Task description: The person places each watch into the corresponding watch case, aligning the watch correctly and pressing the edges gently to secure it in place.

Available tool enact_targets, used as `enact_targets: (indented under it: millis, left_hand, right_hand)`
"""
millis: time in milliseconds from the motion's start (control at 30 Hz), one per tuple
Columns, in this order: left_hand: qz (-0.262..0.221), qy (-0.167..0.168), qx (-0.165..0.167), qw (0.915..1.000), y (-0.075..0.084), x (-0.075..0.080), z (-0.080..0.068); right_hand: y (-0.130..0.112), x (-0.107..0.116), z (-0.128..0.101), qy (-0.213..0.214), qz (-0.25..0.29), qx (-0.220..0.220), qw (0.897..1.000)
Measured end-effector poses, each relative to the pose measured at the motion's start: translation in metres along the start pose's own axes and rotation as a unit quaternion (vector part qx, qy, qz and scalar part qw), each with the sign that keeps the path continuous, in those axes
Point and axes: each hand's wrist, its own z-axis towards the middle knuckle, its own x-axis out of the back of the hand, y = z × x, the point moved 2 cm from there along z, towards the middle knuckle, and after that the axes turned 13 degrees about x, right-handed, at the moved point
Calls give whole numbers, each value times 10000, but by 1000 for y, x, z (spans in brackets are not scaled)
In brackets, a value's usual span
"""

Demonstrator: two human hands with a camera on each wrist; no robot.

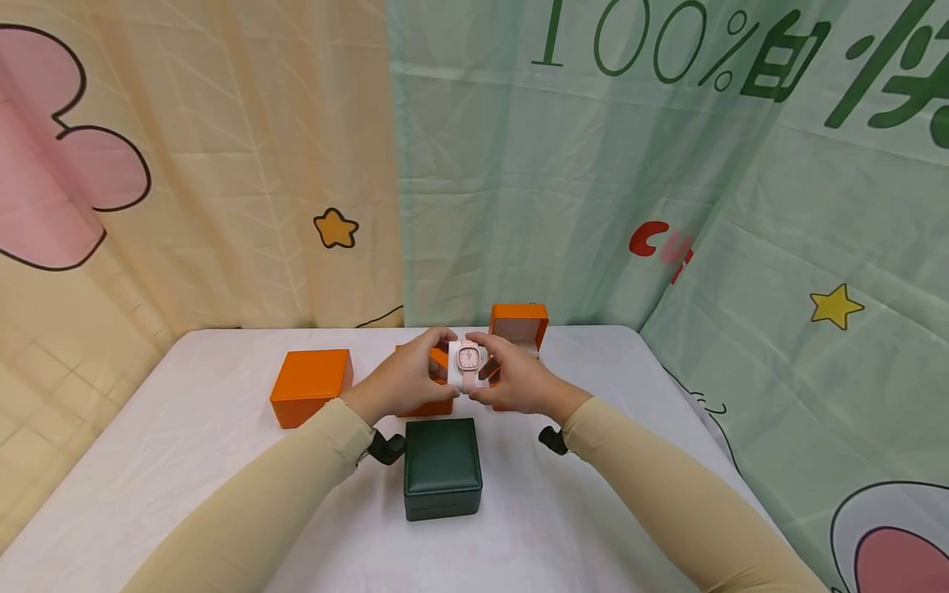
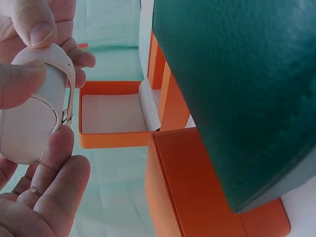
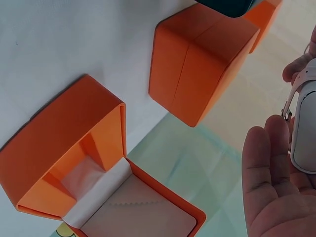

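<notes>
A wristwatch (image 1: 469,357) with a pale pink strap and squarish case is wrapped round a white cushion (image 2: 27,128). My left hand (image 1: 406,375) grips the cushion from the left. From the other side my right hand (image 1: 525,380) holds it between thumb and fingers. The watch face is turned toward the head camera, above the table. Beyond my right hand stands an open orange box (image 3: 61,148), lid raised and pale lining showing; the hand hides part of it in the head view. A second orange box (image 3: 197,64), closed, is partly behind my left hand.
A closed dark green box (image 1: 442,465) stands on the white-covered table (image 1: 593,511) between my forearms. Left of my left hand is another closed orange box (image 1: 311,383). Printed curtains (image 1: 519,206) hang along the table's back and right side.
</notes>
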Motion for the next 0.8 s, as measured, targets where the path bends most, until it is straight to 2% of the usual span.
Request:
enact_targets:
  millis: [800]
  left_hand:
    - [-35, 0, -26, 10000, 1, 1, -3]
  right_hand:
    - [0, -1, 1, -22, 90, 119, 9999]
